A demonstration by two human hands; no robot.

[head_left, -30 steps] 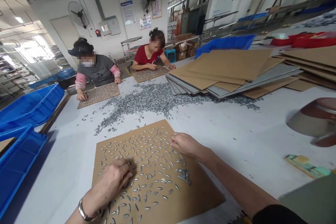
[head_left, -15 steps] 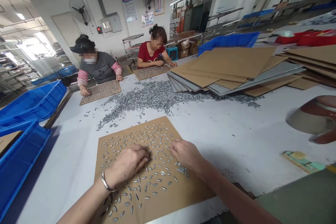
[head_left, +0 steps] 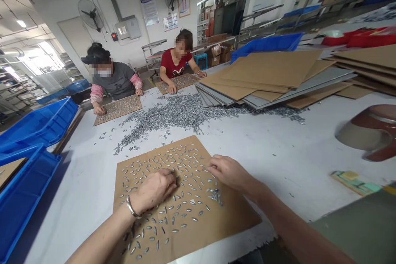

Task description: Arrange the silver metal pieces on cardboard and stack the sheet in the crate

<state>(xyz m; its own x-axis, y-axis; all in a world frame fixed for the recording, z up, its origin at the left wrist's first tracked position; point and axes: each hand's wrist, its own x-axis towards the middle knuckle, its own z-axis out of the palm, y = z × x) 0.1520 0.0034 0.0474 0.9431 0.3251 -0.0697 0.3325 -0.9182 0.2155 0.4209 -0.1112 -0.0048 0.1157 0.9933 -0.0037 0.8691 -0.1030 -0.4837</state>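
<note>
A brown cardboard sheet (head_left: 229, 225) lies in front of me, covered with many small silver spindle-shaped metal pieces (head_left: 182, 225) spread apart. My left hand (head_left: 154, 189) is over the middle of the sheet with its fingers curled together; what they hold, if anything, is hidden. At the sheet's right edge, my right hand (head_left: 230, 172) has its thumb and fingers pinched, and I cannot make out anything between them. Just below that hand sits a small cluster of the metal pieces (head_left: 215, 195) on the cardboard.
A large heap of metal pieces (head_left: 173, 113) spreads beyond my sheet. Two co-workers sit across the table with similar sheets (head_left: 119, 111). Stacked cardboard (head_left: 266, 70) stands at the right, blue crates (head_left: 27, 198) at the left. A brown-and-grey visor-like object (head_left: 368, 130) lies far right.
My right hand has shifted slightly right, away from the spread pieces, uncovering more of the small cluster. My left hand stays nearly in place. One co-worker's hand has moved toward the heap.
</note>
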